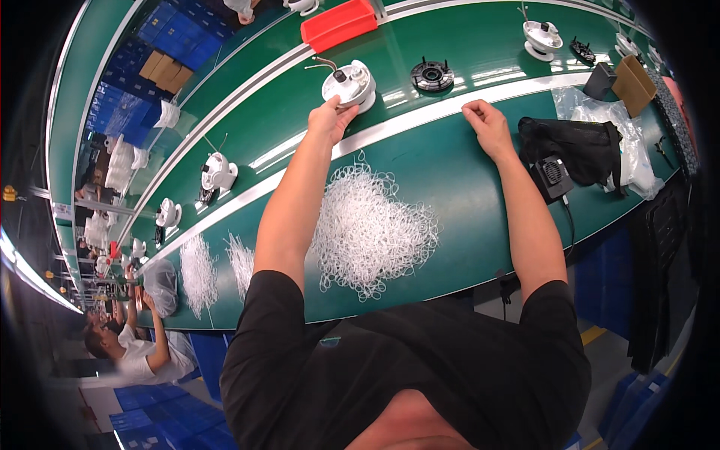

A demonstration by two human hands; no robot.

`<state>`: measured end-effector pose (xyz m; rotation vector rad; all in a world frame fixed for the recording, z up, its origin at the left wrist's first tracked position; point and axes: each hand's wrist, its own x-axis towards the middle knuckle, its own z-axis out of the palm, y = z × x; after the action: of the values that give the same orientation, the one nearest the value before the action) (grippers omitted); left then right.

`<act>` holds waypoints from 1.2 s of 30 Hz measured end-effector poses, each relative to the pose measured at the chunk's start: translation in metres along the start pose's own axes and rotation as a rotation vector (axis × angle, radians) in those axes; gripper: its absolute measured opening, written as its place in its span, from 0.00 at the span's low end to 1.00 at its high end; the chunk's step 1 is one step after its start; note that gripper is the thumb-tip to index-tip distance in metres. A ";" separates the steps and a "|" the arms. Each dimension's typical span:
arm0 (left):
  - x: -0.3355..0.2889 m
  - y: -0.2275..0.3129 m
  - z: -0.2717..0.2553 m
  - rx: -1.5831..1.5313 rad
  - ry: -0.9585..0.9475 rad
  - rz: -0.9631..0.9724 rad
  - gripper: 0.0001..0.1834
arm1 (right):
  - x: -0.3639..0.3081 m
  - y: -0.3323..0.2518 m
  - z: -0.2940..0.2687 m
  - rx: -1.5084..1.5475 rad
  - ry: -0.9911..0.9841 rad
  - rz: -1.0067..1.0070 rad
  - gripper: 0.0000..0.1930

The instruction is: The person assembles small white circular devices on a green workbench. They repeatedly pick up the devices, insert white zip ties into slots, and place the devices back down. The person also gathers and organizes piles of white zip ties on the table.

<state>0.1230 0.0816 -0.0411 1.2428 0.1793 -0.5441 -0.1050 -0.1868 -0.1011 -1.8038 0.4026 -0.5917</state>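
My left hand is at the near edge of a white round plastic housing, its fingers and thumb closed on the rim. A black part and upright wires stand in that housing. My right hand hovers over the white strip along the bench, fingertips pinched together; whatever they hold, if anything, is too small to make out. Between my forearms lies a big heap of white looped ties. Beyond the strip, between my hands, a black round base rests on the green belt.
A red tray sits at the far side. At right are a black bag, a small black fan-like device and clear plastic bags. More white housings line the belt; a co-worker is at far left.
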 end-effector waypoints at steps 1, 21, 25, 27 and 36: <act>-0.001 -0.001 -0.005 -0.032 -0.017 -0.004 0.17 | -0.001 -0.001 0.000 0.000 -0.002 0.003 0.11; -0.061 -0.001 -0.024 1.921 -0.721 0.729 0.03 | -0.002 -0.002 0.001 -0.040 -0.020 0.009 0.11; -0.065 -0.002 -0.023 1.946 -0.706 0.699 0.02 | -0.003 -0.004 0.001 -0.041 -0.021 0.006 0.11; -0.061 -0.005 -0.027 1.941 -0.707 0.708 0.03 | -0.003 -0.004 0.001 -0.039 -0.021 0.002 0.11; -0.062 -0.007 -0.035 1.768 -0.624 0.770 0.05 | -0.003 -0.006 0.000 -0.038 -0.025 0.009 0.11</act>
<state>0.0722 0.1313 -0.0329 2.4964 -1.5778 -0.2803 -0.1071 -0.1832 -0.0962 -1.8430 0.4074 -0.5579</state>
